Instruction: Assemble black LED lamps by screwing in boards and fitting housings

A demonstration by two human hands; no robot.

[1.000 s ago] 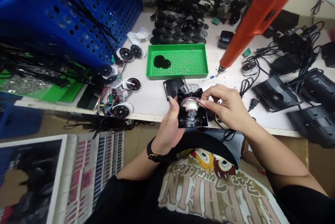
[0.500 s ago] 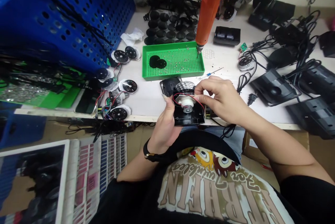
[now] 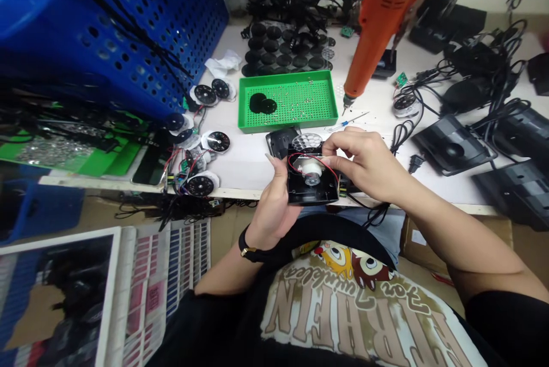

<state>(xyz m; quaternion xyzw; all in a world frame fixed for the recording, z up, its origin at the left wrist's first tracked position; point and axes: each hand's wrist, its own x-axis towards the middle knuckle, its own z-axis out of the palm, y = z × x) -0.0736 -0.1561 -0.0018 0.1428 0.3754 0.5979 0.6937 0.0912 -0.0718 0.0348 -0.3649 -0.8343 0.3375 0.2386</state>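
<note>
My left hand [image 3: 274, 207] holds a square black panel [image 3: 313, 192] from below and at its left edge. A white cylindrical motor [image 3: 311, 171] sits on the panel, with a thin red wire [image 3: 311, 161] looping around it. My right hand [image 3: 360, 161] pinches at the panel's top edge, its fingertips on the red wire. A clear honeycomb lens disc [image 3: 307, 142] lies just beyond the panel, partly hidden by it, beside a black housing [image 3: 278, 143]. An orange electric screwdriver [image 3: 380, 30] hangs above the table, its tip clear of my right hand.
A green perforated tray [image 3: 287, 121] with small screws lies beyond my hands, next to a blue-handled screwdriver [image 3: 347, 122]. Round black dials [image 3: 218, 141] and wired boards lie left; a blue perforated crate [image 3: 171, 30] stands behind them. Black cables and housings [image 3: 450, 144] fill the right.
The hanging orange screwdriver has swung right, away from above the tray. My hands and the panel have shifted slightly in view, and my right fingers stay at the red wire.
</note>
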